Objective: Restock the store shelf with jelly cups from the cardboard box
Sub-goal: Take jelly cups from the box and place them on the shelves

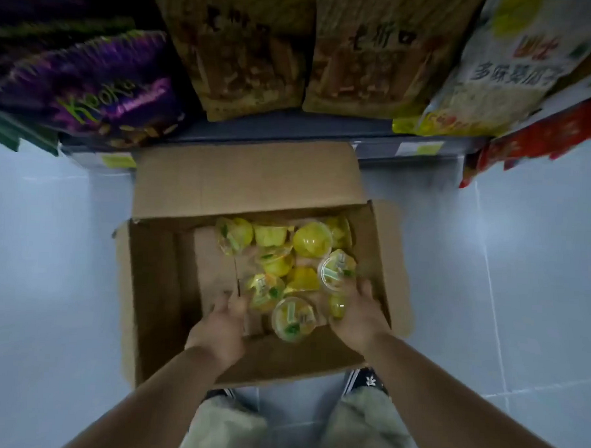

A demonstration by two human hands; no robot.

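At the far left, a purple snack bag (90,89) lies on the store shelf (291,130), with a yellow-green price label (119,161) on the shelf edge below it. Pale floor tiles (48,280) fill the left side of the scene.

The cardboard box (156,285) stands open on the floor in the middle, just in front of the shelf. Its far flap (248,177) is folded up towards the shelf edge. The left half of the box floor is bare cardboard.

The left hand (222,325) reaches in over the near wall. Its fingers stretch towards the far side, and its fingertips are beside a tilted cup. The blurred fingers look fairly straight and nothing shows clasped in them.

The jelly cups (296,261), yellow with clear lids, lie jumbled in the right half of the box, some upright and some on their sides. One lidded cup (293,318) sits between the two hands, near the front wall. Beyond the box, two brown paper bags (240,52) stand side by side on the shelf.

The right hand (358,311) is also inside the box, close to its right wall, with the fingers pointing at a white-lidded cup (336,269). A small yellow cup (338,307) lies against its thumb side. Motion blur hides whether the hand grips either one.

Near the bottom are pale trouser legs (227,427) and a dark shoe (372,379). At the far right, a white and yellow bag (490,73) and red packets (545,133) rest on the shelf.
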